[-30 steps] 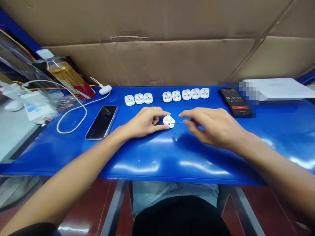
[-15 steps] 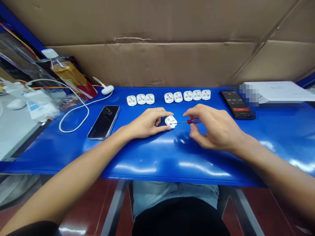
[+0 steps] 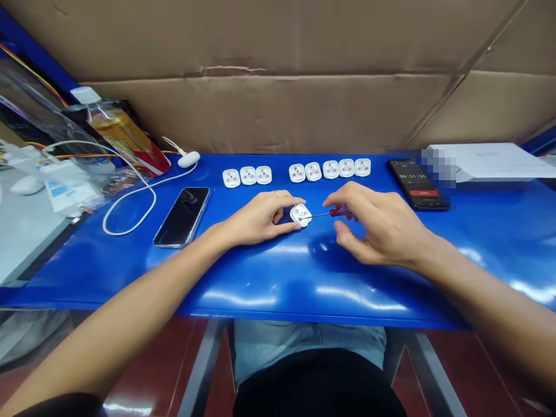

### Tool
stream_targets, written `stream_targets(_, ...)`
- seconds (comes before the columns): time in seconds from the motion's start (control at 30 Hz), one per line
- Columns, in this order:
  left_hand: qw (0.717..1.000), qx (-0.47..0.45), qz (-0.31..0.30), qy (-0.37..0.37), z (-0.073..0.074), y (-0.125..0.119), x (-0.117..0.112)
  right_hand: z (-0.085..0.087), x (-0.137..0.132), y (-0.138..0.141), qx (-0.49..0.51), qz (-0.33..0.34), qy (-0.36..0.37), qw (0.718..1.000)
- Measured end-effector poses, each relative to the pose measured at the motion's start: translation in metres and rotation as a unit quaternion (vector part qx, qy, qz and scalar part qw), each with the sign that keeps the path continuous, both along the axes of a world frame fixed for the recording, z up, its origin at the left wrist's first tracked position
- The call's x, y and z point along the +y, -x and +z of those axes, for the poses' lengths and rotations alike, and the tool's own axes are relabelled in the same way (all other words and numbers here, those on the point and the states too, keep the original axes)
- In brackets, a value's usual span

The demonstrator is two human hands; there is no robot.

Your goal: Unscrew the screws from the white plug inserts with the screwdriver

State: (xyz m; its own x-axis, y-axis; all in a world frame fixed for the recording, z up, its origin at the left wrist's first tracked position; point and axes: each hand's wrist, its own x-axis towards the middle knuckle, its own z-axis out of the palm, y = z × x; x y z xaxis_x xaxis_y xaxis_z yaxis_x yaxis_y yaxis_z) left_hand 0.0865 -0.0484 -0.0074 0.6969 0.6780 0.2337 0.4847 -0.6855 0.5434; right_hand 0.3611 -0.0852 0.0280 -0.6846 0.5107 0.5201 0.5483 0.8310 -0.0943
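Left hand (image 3: 260,219): rounded-square white plastic piece (image 3: 301,213) pinched at edges. Red-handled metal screwdriver (image 3: 333,212) loosely held in right hand (image 3: 379,225).

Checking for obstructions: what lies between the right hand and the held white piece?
The head view shows a screwdriver, its shaft reaching from the right hand to the white piece.

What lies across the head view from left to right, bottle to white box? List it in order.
Bottle, blank-screened phone, left hand, small white piece, screwdriver, right hand, phone showing a timer, white box.
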Motion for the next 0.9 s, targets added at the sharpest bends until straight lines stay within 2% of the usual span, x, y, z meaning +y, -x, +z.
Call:
stream_targets(0.17,1.0,-0.008,-0.001,-0.006,-0.0004,0.0001,0.0002,-0.0038,0.0004,0.0016,0.015,-0.028,-0.041,0.999)
stream_targets(0.33,1.0,-0.008,-0.004,-0.002,0.0,0.0,0.0002,-0.0021,-0.0004,0.0017,0.018,0.0,-0.01,1.0)
stream_targets(0.4,1.0,-0.008,-0.003,0.001,0.0001,0.0001,0.0001,-0.0021,-0.0004,0.0009,0.014,-0.01,-0.008,1.0)
stream_targets(0.53,1.0,-0.006,-0.002,0.0,0.0007,0.0,-0.0003,-0.0043,0.0011,0.0004,0.022,-0.038,-0.057,0.997)
stream_targets(0.6,1.0,-0.003,-0.004,-0.001,0.0012,-0.0003,-0.0007,-0.004,0.0016,0.001,0.018,-0.007,-0.062,0.998)
stream_targets(0.73,1.0,-0.009,-0.005,-0.003,0.0007,-0.0005,-0.0006,0.0002,0.0005,0.002,0.012,0.056,-0.028,0.998)
stream_targets(0.9,1.0,-0.01,-0.001,-0.012,-0.0025,0.0006,0.0007,0.0008,-0.0007,0.0001,-0.018,0.01,-0.029,0.999)
